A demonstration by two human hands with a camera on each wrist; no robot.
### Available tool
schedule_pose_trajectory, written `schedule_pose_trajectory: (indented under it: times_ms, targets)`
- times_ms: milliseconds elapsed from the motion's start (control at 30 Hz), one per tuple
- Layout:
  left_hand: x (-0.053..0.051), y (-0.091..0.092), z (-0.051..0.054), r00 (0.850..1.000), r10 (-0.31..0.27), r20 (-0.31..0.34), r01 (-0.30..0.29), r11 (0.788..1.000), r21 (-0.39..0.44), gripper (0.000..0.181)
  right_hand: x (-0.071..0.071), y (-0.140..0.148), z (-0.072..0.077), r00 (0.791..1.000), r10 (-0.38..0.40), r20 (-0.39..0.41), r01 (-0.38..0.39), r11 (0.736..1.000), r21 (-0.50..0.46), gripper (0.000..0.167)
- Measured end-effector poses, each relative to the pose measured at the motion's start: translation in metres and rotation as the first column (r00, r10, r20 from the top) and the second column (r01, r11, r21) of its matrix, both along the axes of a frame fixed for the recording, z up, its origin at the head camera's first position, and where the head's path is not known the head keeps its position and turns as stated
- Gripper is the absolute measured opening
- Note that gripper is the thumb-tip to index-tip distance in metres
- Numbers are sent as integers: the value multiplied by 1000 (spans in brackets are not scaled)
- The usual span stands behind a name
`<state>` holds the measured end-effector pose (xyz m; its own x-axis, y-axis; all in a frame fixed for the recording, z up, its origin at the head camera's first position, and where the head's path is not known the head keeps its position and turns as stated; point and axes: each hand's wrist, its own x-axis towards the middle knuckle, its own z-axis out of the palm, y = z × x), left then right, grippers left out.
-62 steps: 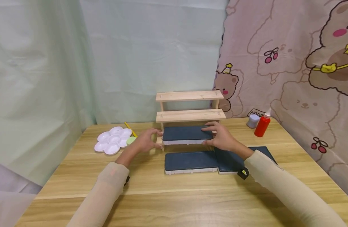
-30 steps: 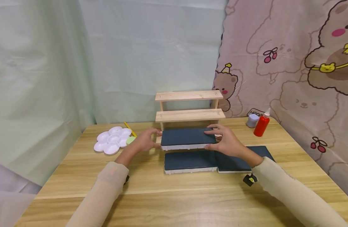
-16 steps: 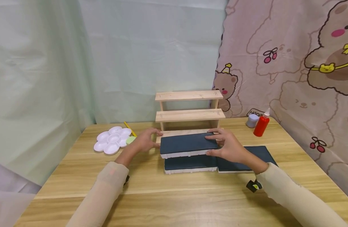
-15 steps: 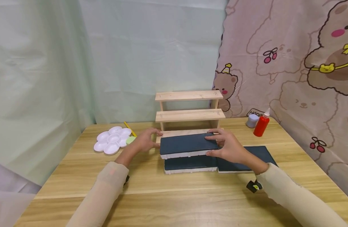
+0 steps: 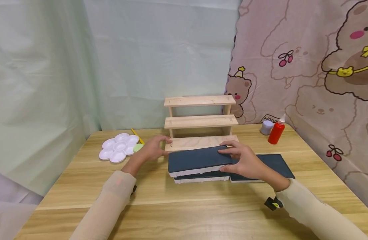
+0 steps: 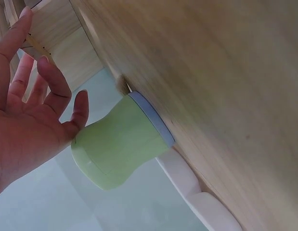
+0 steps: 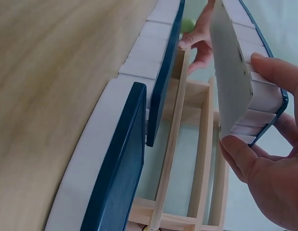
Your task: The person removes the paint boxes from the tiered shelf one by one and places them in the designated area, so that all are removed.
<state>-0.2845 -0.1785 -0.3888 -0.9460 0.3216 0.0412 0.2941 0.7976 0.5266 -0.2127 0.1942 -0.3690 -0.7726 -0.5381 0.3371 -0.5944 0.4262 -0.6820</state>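
Observation:
My right hand (image 5: 242, 161) grips the right end of a long white box with a dark blue lid (image 5: 198, 160), thumb at the near side and fingers over the lid. The box hangs slightly tilted above a similar blue-lidded box (image 5: 201, 180) on the table; the right wrist view shows a gap between them. My left hand (image 5: 154, 148) pinches the left end of the lowest board of a three-step wooden shelf (image 5: 201, 142). In the left wrist view its thumb and fingers (image 6: 23, 21) lie on either side of that board.
A wider blue-lidded box (image 5: 275, 165) lies to the right. A white flower-shaped palette (image 5: 119, 147), a yellow stick (image 5: 137, 136) and a green cup-shaped pot (image 6: 120, 142) stand at left. A red bottle (image 5: 276, 133) and a lilac pot (image 5: 266, 127) stand back right.
My right hand has brought the held box from the shelf's lowest board toward the front and down, over the other box, baring that board. My left hand has stayed in place.

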Motion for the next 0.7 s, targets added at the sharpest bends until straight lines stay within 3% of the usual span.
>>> schedule_pose_trajectory:
  times_ms: [367,700]
  targets:
    - [-1,-1,-3,1000,-14,-17,14,1000,-3,53,15,10,-5,999,40,1,-40,999,-7,54]
    - [-2,-2,-3,999,-23,-32,24,1000,10,54,23,14,-10,1000,16,-16,-16,1000,-2,55]
